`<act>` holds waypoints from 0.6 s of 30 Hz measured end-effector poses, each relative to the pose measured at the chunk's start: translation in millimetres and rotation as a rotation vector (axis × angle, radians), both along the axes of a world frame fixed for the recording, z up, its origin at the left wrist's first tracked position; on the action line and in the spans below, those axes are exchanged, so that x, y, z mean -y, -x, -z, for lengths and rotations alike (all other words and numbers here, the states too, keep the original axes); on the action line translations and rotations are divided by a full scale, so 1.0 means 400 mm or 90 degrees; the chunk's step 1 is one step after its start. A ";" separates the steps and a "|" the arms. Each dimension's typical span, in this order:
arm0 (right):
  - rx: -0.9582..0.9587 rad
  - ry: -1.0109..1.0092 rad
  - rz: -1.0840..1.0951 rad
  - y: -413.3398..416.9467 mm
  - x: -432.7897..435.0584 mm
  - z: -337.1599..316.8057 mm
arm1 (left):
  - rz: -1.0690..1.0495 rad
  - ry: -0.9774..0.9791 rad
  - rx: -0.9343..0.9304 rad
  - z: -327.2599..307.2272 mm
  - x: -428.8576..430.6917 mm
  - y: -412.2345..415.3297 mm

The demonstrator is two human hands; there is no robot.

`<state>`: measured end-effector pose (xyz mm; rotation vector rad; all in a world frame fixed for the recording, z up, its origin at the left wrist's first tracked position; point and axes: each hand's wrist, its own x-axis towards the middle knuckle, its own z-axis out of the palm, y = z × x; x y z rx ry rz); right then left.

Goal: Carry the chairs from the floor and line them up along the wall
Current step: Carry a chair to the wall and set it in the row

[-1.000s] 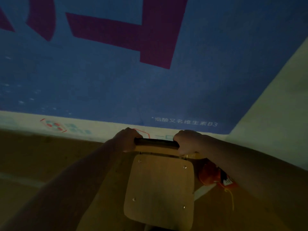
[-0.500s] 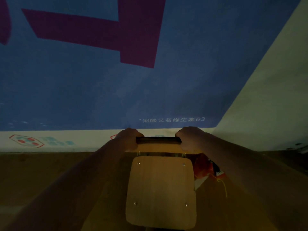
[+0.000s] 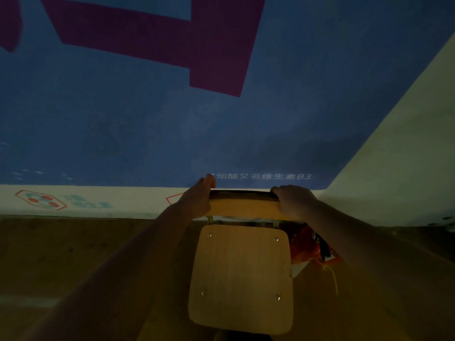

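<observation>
Hands (image 3: 197,201) (image 3: 294,201) on chair (image 3: 242,276) backrest; brown floor (image 3: 86,254) meets blue wall (image 3: 123,124).

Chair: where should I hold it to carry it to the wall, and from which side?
Take the chair by the top edge of its backrest, from the seat side, reaching over the top. It's a straight, wide bar clear of the seat, with room at each end, where the left hand and right hand grip.
</observation>
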<state>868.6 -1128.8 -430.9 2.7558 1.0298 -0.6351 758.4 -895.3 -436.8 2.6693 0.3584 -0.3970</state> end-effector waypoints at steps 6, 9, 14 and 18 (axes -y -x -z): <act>0.013 -0.017 -0.001 -0.007 0.008 0.008 | 0.062 -0.151 0.018 0.034 0.023 -0.001; 0.010 -0.064 0.028 -0.007 0.013 0.015 | 0.081 -0.213 0.033 0.041 0.022 -0.001; 0.000 -0.093 0.038 -0.014 0.018 0.026 | 0.078 -0.216 0.037 0.038 0.026 0.000; 0.000 -0.108 0.040 -0.024 0.014 0.031 | 0.080 -0.215 0.034 0.033 0.022 0.003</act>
